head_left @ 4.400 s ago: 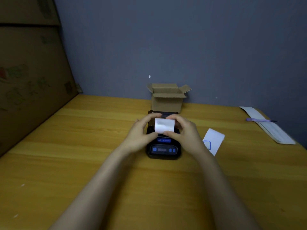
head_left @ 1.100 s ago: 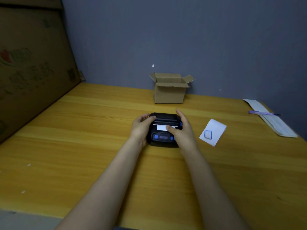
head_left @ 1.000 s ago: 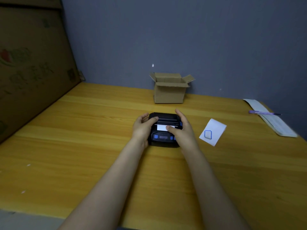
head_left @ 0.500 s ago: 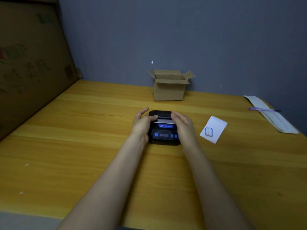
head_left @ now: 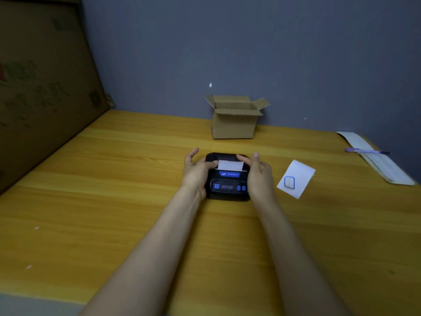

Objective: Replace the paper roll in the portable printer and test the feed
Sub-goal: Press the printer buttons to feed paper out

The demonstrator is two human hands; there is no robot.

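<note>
A small black portable printer (head_left: 227,187) with blue buttons lies on the wooden table, its lid down. A short strip of white paper (head_left: 230,165) sticks out of its slot. My left hand (head_left: 197,173) rests against the printer's left side, thumb on the lid beside the paper, fingers spread. My right hand (head_left: 259,175) lies along the right side, thumb touching the lid's top right corner. The paper roll inside is hidden.
An open cardboard box (head_left: 234,120) stands behind the printer near the wall. A white slip with a blue square mark (head_left: 296,179) lies to the right. Further right are long paper sheets (head_left: 378,159) with a purple pen (head_left: 364,151). A large cardboard panel (head_left: 43,87) leans at left.
The roll I held above the printer went inside and the lid came down. In the last half second, the white strip appeared out of the slot and my right fingers lifted off the lid.
</note>
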